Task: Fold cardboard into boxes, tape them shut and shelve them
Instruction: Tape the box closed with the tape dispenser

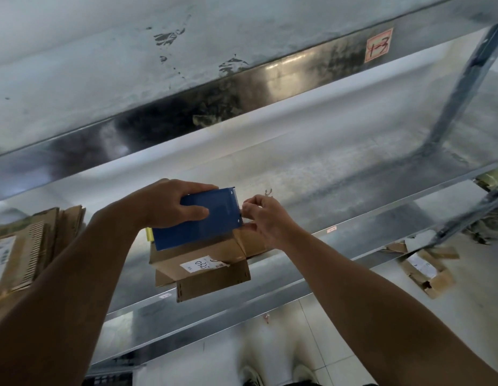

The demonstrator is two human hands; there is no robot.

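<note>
A small brown cardboard box (197, 259) with a white label lies on the metal shelf (339, 196), its lower flap hanging over the shelf's front edge. My left hand (170, 204) grips a blue tape dispenser (211, 218) and holds it on top of the box. Just right of the dispenser's toothed edge, my right hand (266, 218) pinches what looks like the clear tape end, thumb and forefinger together above the box's right end. The tape itself is hard to make out.
A stack of flat cardboard sheets (28, 246) stands on the shelf at the left. Another shelf (186, 65) runs overhead with a red tag. An open box (426, 270) lies on the white tiled floor at the right, beside a blue-grey upright post (459, 87).
</note>
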